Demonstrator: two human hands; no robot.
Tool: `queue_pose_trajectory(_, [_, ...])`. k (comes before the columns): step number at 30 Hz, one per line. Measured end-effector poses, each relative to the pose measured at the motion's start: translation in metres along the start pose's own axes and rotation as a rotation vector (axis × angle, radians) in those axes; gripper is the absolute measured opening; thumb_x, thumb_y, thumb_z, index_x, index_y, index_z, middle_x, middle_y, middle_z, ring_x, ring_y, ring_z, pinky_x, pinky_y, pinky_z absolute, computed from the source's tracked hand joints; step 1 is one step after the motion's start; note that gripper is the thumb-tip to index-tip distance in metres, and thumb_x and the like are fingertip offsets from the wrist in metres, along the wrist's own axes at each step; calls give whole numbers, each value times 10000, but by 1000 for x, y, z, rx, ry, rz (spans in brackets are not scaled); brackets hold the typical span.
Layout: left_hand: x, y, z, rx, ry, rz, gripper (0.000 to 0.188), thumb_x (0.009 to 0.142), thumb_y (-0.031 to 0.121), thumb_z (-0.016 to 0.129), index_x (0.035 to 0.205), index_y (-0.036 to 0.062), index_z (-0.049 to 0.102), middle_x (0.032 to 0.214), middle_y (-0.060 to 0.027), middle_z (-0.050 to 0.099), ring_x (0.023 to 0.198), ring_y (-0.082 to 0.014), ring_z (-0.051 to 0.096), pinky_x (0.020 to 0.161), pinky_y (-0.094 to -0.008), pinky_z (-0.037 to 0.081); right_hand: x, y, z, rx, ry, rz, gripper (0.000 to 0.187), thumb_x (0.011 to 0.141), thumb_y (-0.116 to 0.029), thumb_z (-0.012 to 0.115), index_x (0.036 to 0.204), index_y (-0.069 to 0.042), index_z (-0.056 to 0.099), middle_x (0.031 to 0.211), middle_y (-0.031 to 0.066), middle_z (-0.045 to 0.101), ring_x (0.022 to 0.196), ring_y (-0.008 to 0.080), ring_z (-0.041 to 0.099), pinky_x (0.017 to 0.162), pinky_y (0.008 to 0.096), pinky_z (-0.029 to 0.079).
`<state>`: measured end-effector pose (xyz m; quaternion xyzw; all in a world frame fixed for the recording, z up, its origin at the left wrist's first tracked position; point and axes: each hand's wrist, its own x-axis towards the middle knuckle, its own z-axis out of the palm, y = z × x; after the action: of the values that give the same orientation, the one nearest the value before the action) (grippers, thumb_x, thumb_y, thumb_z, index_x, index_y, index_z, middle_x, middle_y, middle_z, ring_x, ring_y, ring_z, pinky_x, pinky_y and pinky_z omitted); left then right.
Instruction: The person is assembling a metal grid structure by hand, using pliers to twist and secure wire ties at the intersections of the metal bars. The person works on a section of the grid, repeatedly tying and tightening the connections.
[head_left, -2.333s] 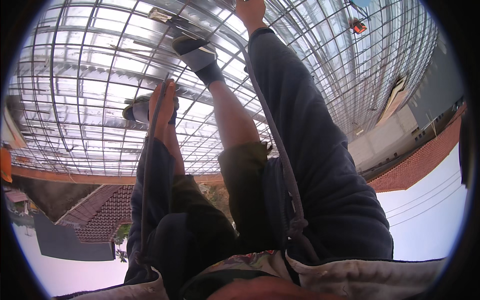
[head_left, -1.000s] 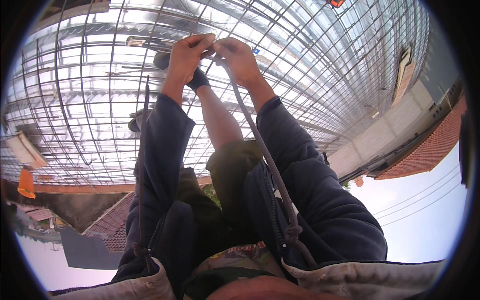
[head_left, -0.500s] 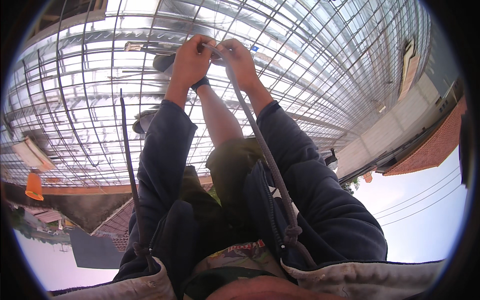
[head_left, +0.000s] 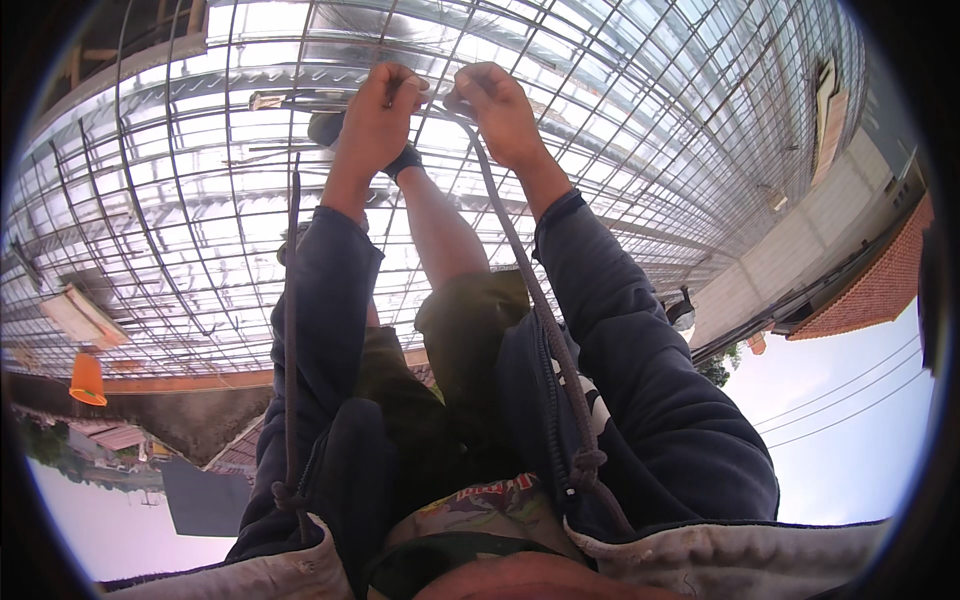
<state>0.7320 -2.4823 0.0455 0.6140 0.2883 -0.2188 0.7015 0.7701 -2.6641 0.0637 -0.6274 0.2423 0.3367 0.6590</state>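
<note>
Both hands are raised over a grid of steel reinforcing bars (head_left: 232, 150). My left hand (head_left: 375, 125) is closed in a pinch, thumb against curled fingers. My right hand (head_left: 505, 120), a short gap to its right, is pinched the same way. Whatever lies between the fingertips is too small to make out. From my jacket a grey drawstring (head_left: 535, 290) runs up, its end by the right fingertips; whether they touch it I cannot tell. The other drawstring (head_left: 292, 330) hangs over my left sleeve. My bare lower leg (head_left: 440, 225) is below the hands.
Shiny metal sheeting (head_left: 350, 60) lies beneath the bars. Beside my left hand is a long thin thing with a brownish end (head_left: 268, 100). An orange bucket (head_left: 87, 380) and a pale board (head_left: 82, 318) are at the left. More boards (head_left: 828, 130) lie far right.
My hands have moved apart, the right one shifting right and the left slightly left and up. The left drawstring has swung right, over my sleeve.
</note>
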Motion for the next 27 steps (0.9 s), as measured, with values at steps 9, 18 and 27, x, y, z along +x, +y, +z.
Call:
queue_pose_trajectory(9, [-20, 20, 24, -677, -5, -277, 190, 1117, 252, 538, 1088, 81, 612, 689, 61, 440, 564, -47, 437, 526, -224, 356, -23, -5, 16, -495, 50, 8, 334, 1122, -307, 506, 1072, -16, 659, 757, 85, 620, 649, 140, 578, 625, 329, 470])
queue_pose_trajectory(18, [-133, 47, -27, -218, -46, -416, 252, 1096, 232, 605, 1074, 20, 739, 575, 124, 374, 497, 15, 279, 470, -224, 198, -11, -68, -118, -1478, -109, -415, 208, 1098, -279, 527, 1052, -90, 600, 894, 182, 718, 803, 430, 687, 681, 528, 542])
queue_pose_trajectory(27, [-161, 89, -57, 196, -92, -188, 278, 1088, 226, 632, 1102, -15, 769, 806, 18, 690, 714, -32, 550, 637, -224, 452, -52, -119, -180, -1549, -153, -458, 145, 1078, -267, 569, 1091, -132, 619, 882, 167, 722, 819, 404, 704, 667, 495, 558])
